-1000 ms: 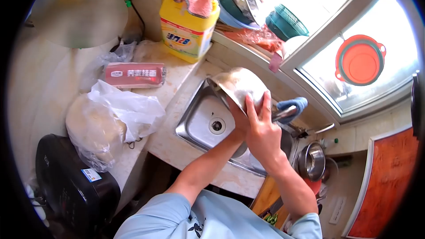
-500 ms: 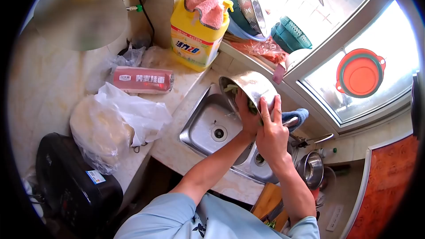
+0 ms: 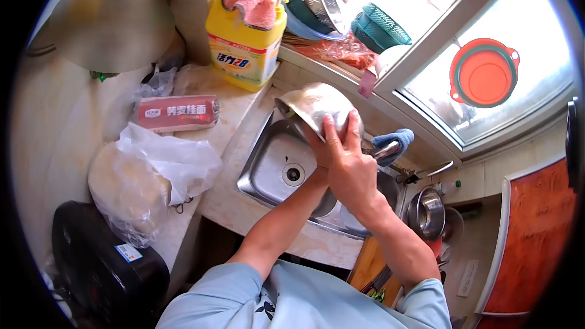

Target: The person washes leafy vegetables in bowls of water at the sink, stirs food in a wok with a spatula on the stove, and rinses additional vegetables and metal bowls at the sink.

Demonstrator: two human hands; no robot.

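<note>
A metal bowl is tipped on its side over the double sink, its opening facing down and left. My right hand presses against the bowl's outer underside with its fingers spread and closed round its edge. My left hand reaches inside the bowl's mouth; its fingers are mostly hidden by the bowl. The bowl's contents cannot be made out now. Just right of my right hand is the faucet with a blue cloth on it.
A yellow jug with a pink cloth, a red noodle packet and a plastic bag are on the left counter. A black appliance stands at lower left. Metal bowls and a cutting board are at right.
The bowl has rocked upright and tipped again, and the green pieces visible in its mouth half a second ago are now hidden. Both hands stay at the bowl; the camera view has shifted.
</note>
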